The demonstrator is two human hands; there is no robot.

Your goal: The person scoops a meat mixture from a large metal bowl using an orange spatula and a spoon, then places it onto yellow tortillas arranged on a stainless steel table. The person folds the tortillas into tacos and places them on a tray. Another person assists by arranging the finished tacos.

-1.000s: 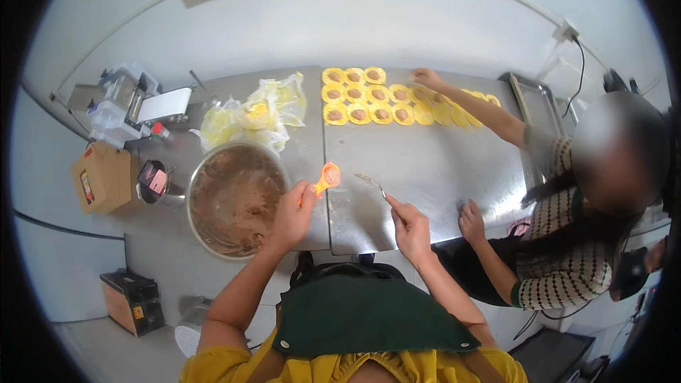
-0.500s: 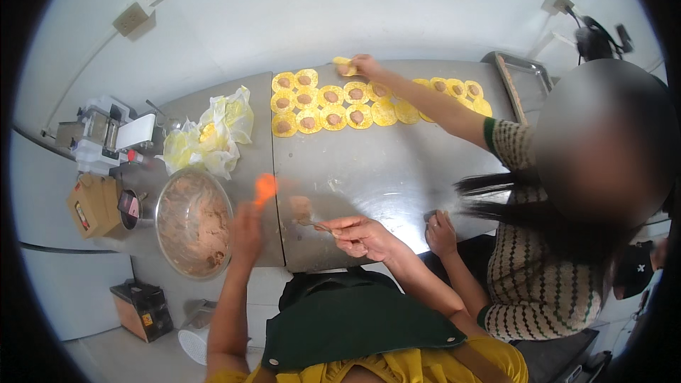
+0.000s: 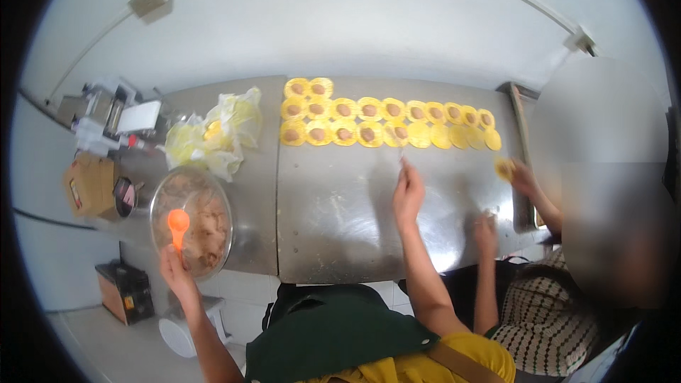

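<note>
My left hand (image 3: 177,269) is closed around the handle of an orange spoon (image 3: 179,223), held above a large metal bowl (image 3: 228,223) of pinkish-brown filling (image 3: 210,230). With its fingers pinched, my right hand (image 3: 408,195) grips a thin utensil (image 3: 402,153), blurred and mostly hidden. Its tip reaches the filling on a yellow wrapper (image 3: 399,135) in the front row. Rows of round yellow wrappers (image 3: 345,135) lie on the steel table; many bear a lump of filling. Several at the right of the front row, such as one bare wrapper (image 3: 440,137), carry none.
At my right a co-worker's hand (image 3: 523,179) holds a yellow wrapper (image 3: 504,169) near a metal tray (image 3: 523,202). Plastic bags (image 3: 227,128) lie behind the bowl. A cardboard box (image 3: 91,188) and a white-and-grey machine (image 3: 110,117) stand farther left.
My right hand has moved forward and right to the front row, where one more wrapper bears filling. My left hand has brought the orange spoon left over the bowl. The co-worker's wrapper-holding hand has drawn back rightward.
</note>
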